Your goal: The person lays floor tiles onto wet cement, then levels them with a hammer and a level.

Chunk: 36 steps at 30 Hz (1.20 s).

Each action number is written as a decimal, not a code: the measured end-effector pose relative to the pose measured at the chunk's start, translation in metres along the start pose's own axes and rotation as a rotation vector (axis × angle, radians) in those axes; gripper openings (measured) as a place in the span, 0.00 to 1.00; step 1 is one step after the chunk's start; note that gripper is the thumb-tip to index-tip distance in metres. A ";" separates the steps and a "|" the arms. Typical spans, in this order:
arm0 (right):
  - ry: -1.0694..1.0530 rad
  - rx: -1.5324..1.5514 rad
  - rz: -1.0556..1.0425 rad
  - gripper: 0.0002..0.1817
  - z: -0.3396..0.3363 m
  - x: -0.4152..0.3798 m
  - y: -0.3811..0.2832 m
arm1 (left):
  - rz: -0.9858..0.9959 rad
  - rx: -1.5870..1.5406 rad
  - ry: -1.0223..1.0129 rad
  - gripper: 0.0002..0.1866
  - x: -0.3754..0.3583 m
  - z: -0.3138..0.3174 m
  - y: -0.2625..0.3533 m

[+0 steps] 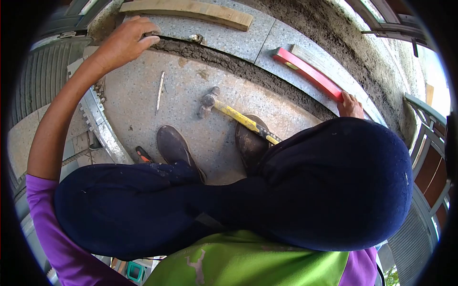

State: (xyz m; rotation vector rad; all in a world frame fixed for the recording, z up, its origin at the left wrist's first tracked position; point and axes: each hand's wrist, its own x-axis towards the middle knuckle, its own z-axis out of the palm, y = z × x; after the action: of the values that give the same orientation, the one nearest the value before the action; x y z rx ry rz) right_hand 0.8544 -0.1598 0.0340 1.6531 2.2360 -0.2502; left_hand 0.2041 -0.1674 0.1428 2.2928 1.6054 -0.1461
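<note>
My left hand [128, 42] is at the near edge of the grey speckled tiles [229, 40], above the strip of rough mortar [214, 58]. Its thumb and fingers are closed on a small dark thing too hidden to name. On the right, my right hand [351, 106] grips the near end of a red spirit level [310, 75], which lies on the tile surface. Part of that hand is hidden behind my knee. A hammer with a yellow handle [236, 114] lies on the lower slab, its handle reaching over my right shoe [250, 143].
A wooden batten [191, 12] lies across the tiles, and a pale strip [312, 62] lies beside the level. A thin white stick [160, 93] rests on the lower slab [138, 100]. Near my left shoe is an orange-and-black handle [142, 153]. Metal railings [427, 143] stand at right.
</note>
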 end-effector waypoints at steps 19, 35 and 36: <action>-0.277 0.382 -0.787 0.26 -0.018 0.001 -0.306 | -0.095 0.237 -0.100 0.37 0.123 0.067 -0.036; -0.207 1.077 -0.255 0.21 -0.126 0.049 -0.300 | -0.082 0.153 0.070 0.34 0.097 0.092 -0.090; -0.161 1.093 -0.245 0.22 -0.142 0.059 -0.303 | -0.136 0.178 0.052 0.33 0.097 0.092 -0.097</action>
State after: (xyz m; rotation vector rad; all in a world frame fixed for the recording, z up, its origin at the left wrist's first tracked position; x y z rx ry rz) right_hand 0.5271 -0.1511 0.1237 1.6323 2.2735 -1.8456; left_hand 0.1588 -0.0812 0.0088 2.3329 1.8431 -0.2739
